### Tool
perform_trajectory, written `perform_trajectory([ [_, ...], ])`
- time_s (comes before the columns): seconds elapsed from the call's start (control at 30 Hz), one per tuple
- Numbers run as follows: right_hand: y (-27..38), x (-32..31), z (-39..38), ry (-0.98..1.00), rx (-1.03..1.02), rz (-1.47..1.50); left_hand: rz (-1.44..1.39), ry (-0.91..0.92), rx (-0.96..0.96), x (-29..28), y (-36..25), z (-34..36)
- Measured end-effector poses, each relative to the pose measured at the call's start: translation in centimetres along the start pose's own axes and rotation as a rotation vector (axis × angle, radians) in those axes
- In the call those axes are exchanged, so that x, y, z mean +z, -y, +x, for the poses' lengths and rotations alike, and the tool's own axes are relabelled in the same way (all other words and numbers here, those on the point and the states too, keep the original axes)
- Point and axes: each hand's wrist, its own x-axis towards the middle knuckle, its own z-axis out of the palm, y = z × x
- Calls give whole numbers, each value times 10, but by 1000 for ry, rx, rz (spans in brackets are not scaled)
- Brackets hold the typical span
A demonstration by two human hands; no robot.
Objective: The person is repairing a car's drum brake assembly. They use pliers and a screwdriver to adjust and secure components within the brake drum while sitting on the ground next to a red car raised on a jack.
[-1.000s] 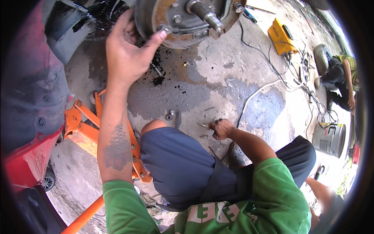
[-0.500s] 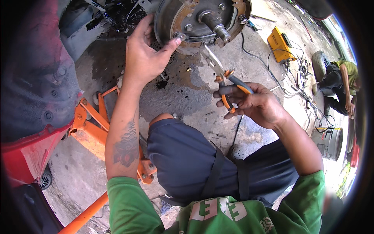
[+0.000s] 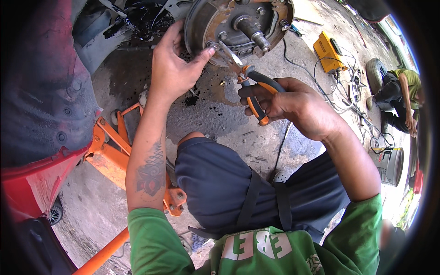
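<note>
Brake plate (image 3: pixel 232 23): upper middle of my view, spindle (image 3: pixel 252 32) slanting to lower right.
Left hand (image 3: pixel 174 68): partly closed on the plate's edge, thumb at the small round fitting (image 3: pixel 211 44), fingers behind the rim.
Right hand (image 3: pixel 288 103): curled loosely round the pliers (image 3: pixel 251 82), handles spread.
Step in hand: I judge, bringing plier tips to the fitting.
Next move: calls, I think, for a steady thumb and careful tip alignment.

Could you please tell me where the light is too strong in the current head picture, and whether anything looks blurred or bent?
In the head view, the floor is washed out below the bucket; in the head view, the bucket bends toward the fisheye rim; also in the head view, the pliers in the right hand look fairly sharp.
</note>
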Motion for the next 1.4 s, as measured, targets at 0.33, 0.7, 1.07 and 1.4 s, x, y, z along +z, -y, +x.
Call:
perform_trajectory([
  [0.33, 9, 8, 4, -86, 24, -37, 34, -17, 75, 0, 3, 1],
  [0.7, 17, 10, -1, -25, -19, -15, 42, -7, 65, -2, 2, 1],
  [1.07, 20, 14, 1, -87, -38, 9, 73, -1, 55, -3, 0, 2],
  [1.4, 15, 43, 1, -249, -58, 41, 60, 14, 36, -4, 3, 1],
])
